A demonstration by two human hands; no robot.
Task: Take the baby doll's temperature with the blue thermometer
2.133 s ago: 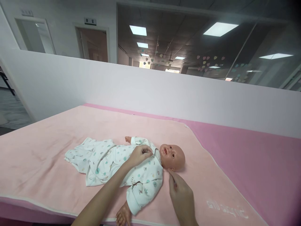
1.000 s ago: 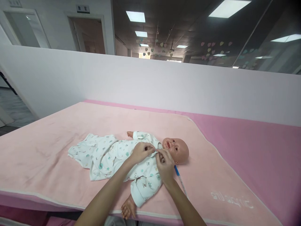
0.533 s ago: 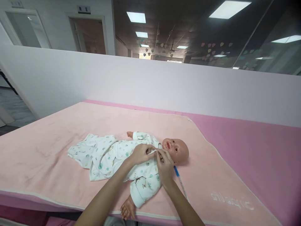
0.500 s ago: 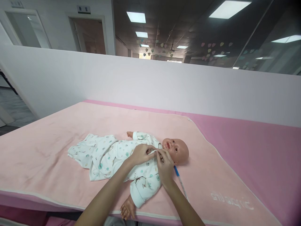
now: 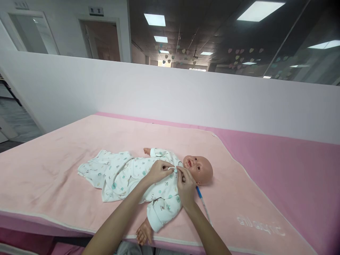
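Observation:
A baby doll [image 5: 203,170] lies on its back across the bed, its head toward the right. It wears a white printed romper [image 5: 120,177] with long sleeves. At the doll's neckline, my left hand [image 5: 158,171] pinches the romper's edge between thumb and fingers. Close beside it, my right hand [image 5: 186,182] pinches the same edge from the head side. A short strip of white trim shows between my fingertips. Whether a fastener is there is too small to tell. By the doll's neck lies a thin stick with a blue end [image 5: 199,192], partly behind my right forearm.
The doll rests on a peach blanket [image 5: 239,198] with a white border, spread over a pink mattress [image 5: 297,170]. Along the far side runs a white low wall [image 5: 170,95]. Dark glass with heart stickers [image 5: 239,56] rises above it.
Both hands stay at the neckline. My left fingertips have shifted slightly, and the pinched edge between the hands now looks flatter. The view has moved very little.

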